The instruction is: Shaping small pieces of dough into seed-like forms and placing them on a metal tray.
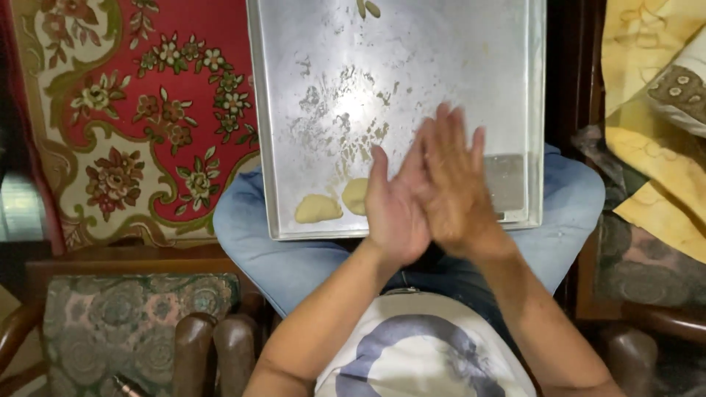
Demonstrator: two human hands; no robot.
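Observation:
My left hand [393, 213] and my right hand [452, 184] are pressed palm to palm over the near edge of a large metal baking tray [441, 59] that rests on my lap. The right hand lies across the left and is blurred by motion. Whatever may be between the palms is hidden. Two pale, flattened dough pieces lie on the tray just left of my hands, one [318, 209] near the front rim and the other [355, 195] partly behind my left fingers. Dough smears mark the tray's middle.
Two small greenish bits [368, 9] sit at the tray's far edge. A red floral carpet [132, 110] covers the floor to the left. A wooden chair with a patterned cushion [110, 323] stands at lower left, and yellow patterned cloth [654, 110] lies at right.

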